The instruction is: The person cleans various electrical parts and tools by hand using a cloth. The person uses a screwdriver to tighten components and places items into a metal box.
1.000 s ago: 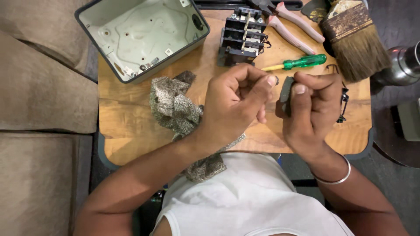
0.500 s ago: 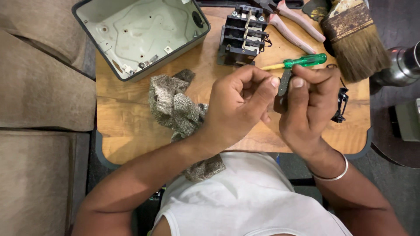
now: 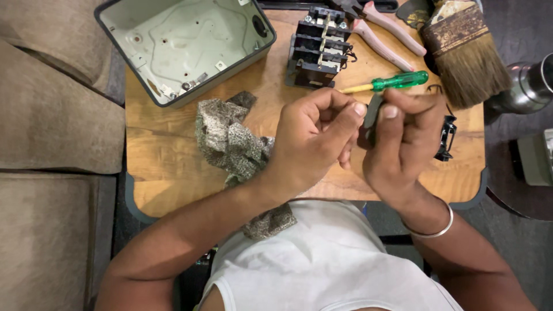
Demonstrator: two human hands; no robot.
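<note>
both hands pinch small dark part (image 3: 372, 115) between them: left hand (image 3: 314, 138) curled, right hand (image 3: 403, 144) gripping; green-handled screwdriver (image 3: 391, 82) just beyond.

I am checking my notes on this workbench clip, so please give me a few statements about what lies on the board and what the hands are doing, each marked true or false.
1. Both hands, the left hand and the right hand, meet around a small dark part. True.
2. The green-handled screwdriver is held in the right hand. False: it lies on the wooden board, beyond the hands.
3. The grey metal box lies open with its inside showing. True.
4. The paintbrush lies at the board's left edge. False: it lies at the far right corner.
5. A mottled grey cloth lies on the board beside the left forearm. True.
</note>
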